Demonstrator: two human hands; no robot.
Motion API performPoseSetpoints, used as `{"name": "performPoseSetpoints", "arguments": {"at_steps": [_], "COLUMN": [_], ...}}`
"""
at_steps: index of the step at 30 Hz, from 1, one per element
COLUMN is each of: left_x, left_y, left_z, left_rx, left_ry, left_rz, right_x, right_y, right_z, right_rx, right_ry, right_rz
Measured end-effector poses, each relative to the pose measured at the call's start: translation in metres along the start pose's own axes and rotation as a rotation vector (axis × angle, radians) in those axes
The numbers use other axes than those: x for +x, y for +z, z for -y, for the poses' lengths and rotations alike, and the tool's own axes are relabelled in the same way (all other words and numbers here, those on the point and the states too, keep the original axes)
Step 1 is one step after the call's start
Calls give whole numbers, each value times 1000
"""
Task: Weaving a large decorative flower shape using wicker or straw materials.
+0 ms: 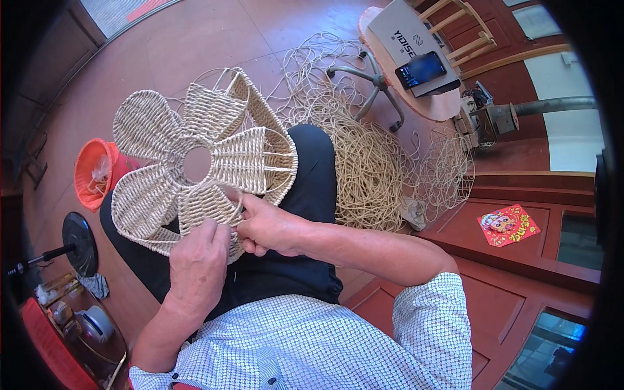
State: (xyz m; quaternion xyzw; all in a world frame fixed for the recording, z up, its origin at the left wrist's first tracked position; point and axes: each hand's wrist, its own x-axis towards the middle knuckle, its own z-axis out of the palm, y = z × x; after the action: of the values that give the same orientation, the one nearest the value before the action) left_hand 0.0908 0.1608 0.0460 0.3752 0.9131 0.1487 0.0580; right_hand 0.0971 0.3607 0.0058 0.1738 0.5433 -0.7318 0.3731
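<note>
Meanwhile both hands, left (pixel 198 263) and right (pixel 270 227), pinch the woven flower frame (pixel 195 159) near a grey box (pixel 416 45).

On the reddish tiled floor (pixel 195 39) sits an orange basket (pixel 91 170) with what looks like a clear plastic bag in it, and nearer the lower left edge a black round disc on a rod (pixel 79 242) above a small white lidded pot (pixel 97 323). A stool with a grey star base (pixel 372 81) carries a pale flat box (pixel 409 36) with a dark phone (pixel 420 69) lying on it. To the right are a grey metal machine with a pipe (pixel 513 112) and a red paper decoration (pixel 508 225) stuck on the red wooden door panel (pixel 513 260).
</note>
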Motion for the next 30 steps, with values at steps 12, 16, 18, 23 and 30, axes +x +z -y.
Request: {"name": "performPoseSetpoints", "arguments": {"at_steps": [12, 16, 18, 23, 30], "left_x": [0, -6, -8, -11, -16], "left_y": [12, 16, 16, 12, 6], "left_z": [-4, -1, -1, 2, 1], "left_rx": [-51, -52, -53, -81, -128], "left_ry": [114, 177, 180, 186, 87], "left_rz": [-104, -222, -243, -307, -245], "right_x": [-37, -47, -45, -39, -33], "right_y": [1, 6, 8, 14, 16], "right_z": [-13, -27, -33, -41, -38], "right_rx": [-420, -738, -726, -660, -786], "right_ry": [-379, -896, -904, -896, -947], "right_rz": [-255, -479, -460, -417, -469]}}
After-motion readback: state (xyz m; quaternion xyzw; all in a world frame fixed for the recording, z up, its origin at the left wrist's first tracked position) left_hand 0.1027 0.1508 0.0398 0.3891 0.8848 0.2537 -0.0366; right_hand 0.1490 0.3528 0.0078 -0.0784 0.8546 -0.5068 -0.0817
